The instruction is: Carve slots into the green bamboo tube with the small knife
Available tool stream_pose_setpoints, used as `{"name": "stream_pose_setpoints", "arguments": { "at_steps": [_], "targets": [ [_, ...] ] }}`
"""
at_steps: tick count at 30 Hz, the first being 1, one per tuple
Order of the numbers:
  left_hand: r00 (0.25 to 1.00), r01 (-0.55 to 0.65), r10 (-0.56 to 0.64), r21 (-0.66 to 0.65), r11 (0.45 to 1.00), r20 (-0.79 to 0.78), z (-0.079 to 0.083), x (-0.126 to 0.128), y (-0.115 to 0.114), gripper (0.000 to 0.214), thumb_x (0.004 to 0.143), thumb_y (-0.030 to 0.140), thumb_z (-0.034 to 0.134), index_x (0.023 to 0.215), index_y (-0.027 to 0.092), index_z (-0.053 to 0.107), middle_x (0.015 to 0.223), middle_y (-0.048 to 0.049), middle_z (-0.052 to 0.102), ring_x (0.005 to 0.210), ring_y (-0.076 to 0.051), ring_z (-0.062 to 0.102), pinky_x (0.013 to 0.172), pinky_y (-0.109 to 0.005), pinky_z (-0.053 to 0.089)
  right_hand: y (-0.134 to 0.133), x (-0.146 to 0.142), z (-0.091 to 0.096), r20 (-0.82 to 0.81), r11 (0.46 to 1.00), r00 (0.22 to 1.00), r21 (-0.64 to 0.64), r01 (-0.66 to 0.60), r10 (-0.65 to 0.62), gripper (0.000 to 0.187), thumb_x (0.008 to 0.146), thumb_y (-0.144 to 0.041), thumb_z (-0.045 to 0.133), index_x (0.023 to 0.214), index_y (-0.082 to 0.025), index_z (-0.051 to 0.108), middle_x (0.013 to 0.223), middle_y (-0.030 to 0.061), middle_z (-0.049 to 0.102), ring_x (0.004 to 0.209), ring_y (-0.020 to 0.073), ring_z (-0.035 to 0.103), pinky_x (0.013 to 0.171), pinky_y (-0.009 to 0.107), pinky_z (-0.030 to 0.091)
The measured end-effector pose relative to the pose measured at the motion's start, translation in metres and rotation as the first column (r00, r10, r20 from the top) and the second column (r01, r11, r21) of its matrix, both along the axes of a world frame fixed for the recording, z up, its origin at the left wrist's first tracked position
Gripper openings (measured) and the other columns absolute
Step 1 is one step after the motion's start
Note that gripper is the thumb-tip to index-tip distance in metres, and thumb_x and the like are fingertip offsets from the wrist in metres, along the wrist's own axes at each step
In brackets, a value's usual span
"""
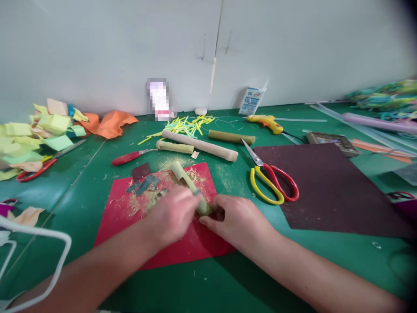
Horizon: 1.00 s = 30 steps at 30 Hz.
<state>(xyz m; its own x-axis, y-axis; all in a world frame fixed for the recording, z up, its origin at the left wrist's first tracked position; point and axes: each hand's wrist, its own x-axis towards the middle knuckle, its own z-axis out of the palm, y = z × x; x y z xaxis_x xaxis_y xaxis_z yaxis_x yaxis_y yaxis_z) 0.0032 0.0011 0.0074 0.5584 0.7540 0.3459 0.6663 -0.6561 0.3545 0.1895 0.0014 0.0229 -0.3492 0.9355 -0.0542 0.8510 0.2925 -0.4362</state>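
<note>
- Bamboo tube (193, 187), one, pale green, notched near its far end: I see it slanting over the red sheet (211, 243), between both hands.
- Left hand (177, 213), one, blurred: fingers curled over the tube's middle; from my feed I cannot tell what they grasp.
- Right hand (241, 217), one: thumb and fingers grasping the tube's near end.
- Shavings (132, 206), loose, scattered on the sheet left of the tube.
- Dark scraps (146, 184), several, lying on the sheet beside the shavings.
- Red-handled tool (127, 158), one, just beyond the sheet.
- Cut bamboo pieces (202, 146), three, grouped farther back.
- Scissors (259, 161), yellow and red handles, blades parted, partly on the brown sheet (329, 191) to my right.
- Glue gun (265, 122), yellow, lying near the wall.
- Table (81, 195), green, beneath everything I list.
</note>
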Motion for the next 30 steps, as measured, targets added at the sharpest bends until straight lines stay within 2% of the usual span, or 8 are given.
{"name": "stream_pose_setpoints", "arguments": {
  "at_steps": [2,6,9,13,16,20,27,30],
  "targets": [
    [0.999,0.033,-0.033,-0.035,0.999,-0.011,0.0001,0.0007,-0.0002,0.025,0.092,0.019,0.04,0.1,0.016,0.063,0.076,-0.0048,0.056,0.073,-0.015,0.052,0.065,-0.028,0.044,0.0003,-0.0002,-0.0005,-0.012,1.0,1.0,-0.006,0.0,0.0,0.023,0.069,-0.04,0.059,0.061,-0.021,0.049,0.061,-0.0027,0.056,0.053,0.0109,0.044,0.049,0.025,0.025],
    [0.999,-0.029,0.029,-0.012,1.0,0.033,-0.0001,0.0012,0.0006,0.025,0.092,0.02,0.04,0.101,0.014,0.063,0.077,-0.0057,0.056,0.075,-0.016,0.053,0.069,-0.029,0.045,0.0008,-0.0001,-0.0012,-0.015,1.0,1.0,-0.018,0.016,-0.017,0.023,0.068,-0.041,0.06,0.061,-0.021,0.049,0.061,-0.0027,0.056,0.053,0.0109,0.043,0.048,0.025,0.025],
    [1.0,0.026,-0.025,-0.066,0.997,0.016,0.0013,0.0018,0.0002,0.025,0.092,0.02,0.04,0.101,0.016,0.063,0.078,-0.0048,0.056,0.074,-0.015,0.053,0.067,-0.028,0.045,0.0008,0.0,-0.0012,-0.022,1.0,1.0,-0.014,0.016,-0.017,0.021,0.067,-0.039,0.06,0.062,-0.022,0.05,0.061,-0.0029,0.057,0.053,0.011,0.043,0.048,0.025,0.025],
    [0.999,-0.035,0.036,-0.033,0.999,0.022,0.0038,0.0023,-0.0001,0.024,0.092,0.018,0.04,0.095,0.015,0.063,0.076,-0.0045,0.056,0.073,-0.015,0.053,0.068,-0.028,0.045,0.0005,0.0,-0.0007,-0.007,0.999,1.0,-0.019,0.026,-0.026,0.024,0.066,-0.041,0.061,0.06,-0.021,0.048,0.06,-0.0028,0.056,0.052,0.011,0.043,0.048,0.025,0.024],
    [1.0,0.025,-0.025,-0.072,0.997,-0.001,0.0031,0.002,-0.0001,0.023,0.091,0.018,0.041,0.097,0.017,0.063,0.078,-0.0041,0.057,0.075,-0.015,0.053,0.068,-0.028,0.044,0.0001,0.0002,-0.0009,-0.019,0.999,0.999,-0.02,0.028,-0.028,0.02,0.066,-0.038,0.06,0.062,-0.022,0.05,0.062,-0.0029,0.058,0.054,0.0112,0.045,0.048,0.025,0.024],
    [0.999,-0.036,0.036,-0.004,0.999,0.018,0.0008,0.0005,0.0004,0.023,0.091,0.019,0.041,0.098,0.016,0.063,0.08,-0.0055,0.057,0.079,-0.016,0.054,0.071,-0.03,0.044,-0.0006,0.0005,-0.0012,-0.005,0.999,0.999,-0.027,0.031,-0.031,0.024,0.066,-0.043,0.06,0.062,-0.022,0.05,0.061,-0.0027,0.057,0.054,0.0117,0.045,0.048,0.025,0.025],
    [0.999,-0.048,0.048,0.003,0.999,0.009,0.0021,-0.0024,0.001,0.025,0.092,0.02,0.04,0.099,0.015,0.063,0.075,-0.0049,0.055,0.074,-0.015,0.053,0.068,-0.029,0.044,-0.0008,-0.0001,0.0006,0.004,0.999,0.999,-0.03,0.032,-0.032,0.023,0.066,-0.042,0.06,0.062,-0.022,0.05,0.06,-0.0027,0.057,0.053,0.0115,0.045,0.048,0.025,0.026],
    [1.0,-0.015,0.014,-0.052,0.999,-0.02,0.0026,-0.0018,-0.0003,0.025,0.092,0.021,0.039,0.097,0.016,0.064,0.075,-0.0043,0.055,0.073,-0.015,0.053,0.067,-0.028,0.044,-0.0005,0.0,0.0006,-0.007,0.999,1.0,-0.039,0.025,-0.025,0.02,0.066,-0.039,0.06,0.063,-0.022,0.051,0.062,-0.0027,0.058,0.054,0.0113,0.046,0.048,0.025,0.027]
  ]
}}
